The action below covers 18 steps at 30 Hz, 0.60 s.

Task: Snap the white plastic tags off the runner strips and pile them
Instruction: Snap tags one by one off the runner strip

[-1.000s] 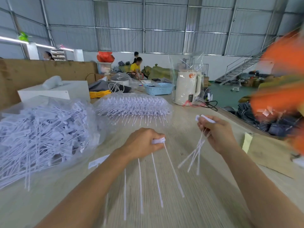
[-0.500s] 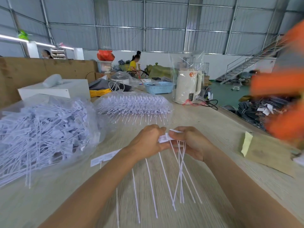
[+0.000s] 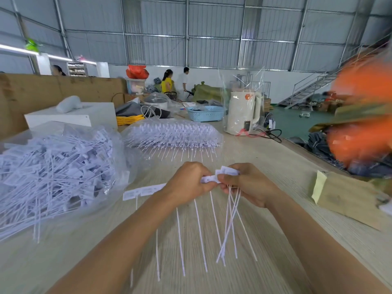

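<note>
Nearest: two bare forearms reaching out over a pale wood-grain tabletop [image 3: 286, 166]. Left hand [image 3: 186, 183] with fingers [image 3: 204, 174] curled round the head end of a runner strip [image 3: 146, 190] of white plastic tags, the strip's far end jutting out leftward, thin tails hanging toward the camera. Right hand [image 3: 250, 184] just beside, touching the same strip, fingers clenched on a small bunch of snapped-off tags [image 3: 228, 171], their tails crossing below. Left of the hands, a heaped pile of loose tags [image 3: 55, 164] in clear plastic. Behind the hands, a neat stack of unbroken strips [image 3: 174, 134] under clear film. Right, a cardboard piece [image 3: 347, 198] at the tabletop edge. Farther back, a blue basket [image 3: 205, 113], a cream kettle [image 3: 241, 111] wrapped in cellophane, a white box [image 3: 70, 116]. At the far wall, standing people, metal stairs.
</note>
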Motion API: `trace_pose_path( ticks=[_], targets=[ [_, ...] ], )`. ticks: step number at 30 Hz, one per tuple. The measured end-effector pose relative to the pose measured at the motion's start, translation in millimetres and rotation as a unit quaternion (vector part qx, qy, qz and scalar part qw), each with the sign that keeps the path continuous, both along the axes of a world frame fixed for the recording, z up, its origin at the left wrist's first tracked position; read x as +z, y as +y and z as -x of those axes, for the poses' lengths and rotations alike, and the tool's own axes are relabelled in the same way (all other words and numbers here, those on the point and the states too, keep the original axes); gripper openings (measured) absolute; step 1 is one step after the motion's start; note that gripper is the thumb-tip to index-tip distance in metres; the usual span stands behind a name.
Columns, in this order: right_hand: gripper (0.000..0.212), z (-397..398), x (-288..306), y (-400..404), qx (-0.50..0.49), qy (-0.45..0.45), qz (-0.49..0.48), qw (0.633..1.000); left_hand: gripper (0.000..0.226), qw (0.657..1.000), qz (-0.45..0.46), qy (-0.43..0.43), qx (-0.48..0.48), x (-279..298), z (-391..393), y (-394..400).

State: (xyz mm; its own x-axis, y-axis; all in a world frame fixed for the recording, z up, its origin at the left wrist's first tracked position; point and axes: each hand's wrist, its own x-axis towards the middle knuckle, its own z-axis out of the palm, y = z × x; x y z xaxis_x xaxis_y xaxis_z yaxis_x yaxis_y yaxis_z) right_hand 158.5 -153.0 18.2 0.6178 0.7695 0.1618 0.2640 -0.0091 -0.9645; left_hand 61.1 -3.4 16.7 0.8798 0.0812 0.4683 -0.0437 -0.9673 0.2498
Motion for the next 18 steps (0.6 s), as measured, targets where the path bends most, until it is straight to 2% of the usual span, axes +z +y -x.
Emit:
trace_pose_path(
  ticks=[2, 4, 6, 7, 10, 12, 14, 16, 18],
  targets=[
    [0.015, -2, -1, -2, 0.002, -0.006, 0.016, 1.0, 0.023, 1.0, 0.02, 0.005, -0.017, -2, 2, 2],
    [0.012, -6, -1, -1, -0.026, 0.014, -0.001, 1.0, 0.015, 0.994, 0.095, 0.029, -0.047, -2, 6, 2],
    [0.006, -9, -1, 0, -0.063, 0.059, -0.031, 0.996, 0.036, 0.988, 0.127, 0.063, -0.066, 0, 8, 0],
    [0.003, -10, -1, 0, -0.071, 0.075, -0.041, 0.994, 0.036, 0.991, 0.093, 0.061, -0.07, 1, 7, -1],
    [0.002, -9, -1, 1, -0.066, 0.08, -0.042, 0.994, 0.015, 0.998, -0.032, 0.023, -0.053, 3, 4, -5],
    [0.006, -7, -1, 1, -0.067, 0.044, -0.037, 0.996, 0.019, 0.994, -0.098, 0.031, -0.03, 2, 2, -7],
    [0.011, -5, -1, 0, -0.083, -0.033, -0.026, 0.996, 0.022, 0.987, -0.151, 0.05, -0.022, 1, 1, -8],
    [0.017, -2, 0, 1, -0.098, -0.103, -0.009, 0.99, 0.025, 0.987, -0.145, 0.065, -0.037, 1, 1, -9],
    [0.023, -1, 1, 1, -0.108, -0.143, 0.005, 0.984, 0.031, 0.992, -0.076, 0.074, -0.069, 1, 1, -8]
  ],
)
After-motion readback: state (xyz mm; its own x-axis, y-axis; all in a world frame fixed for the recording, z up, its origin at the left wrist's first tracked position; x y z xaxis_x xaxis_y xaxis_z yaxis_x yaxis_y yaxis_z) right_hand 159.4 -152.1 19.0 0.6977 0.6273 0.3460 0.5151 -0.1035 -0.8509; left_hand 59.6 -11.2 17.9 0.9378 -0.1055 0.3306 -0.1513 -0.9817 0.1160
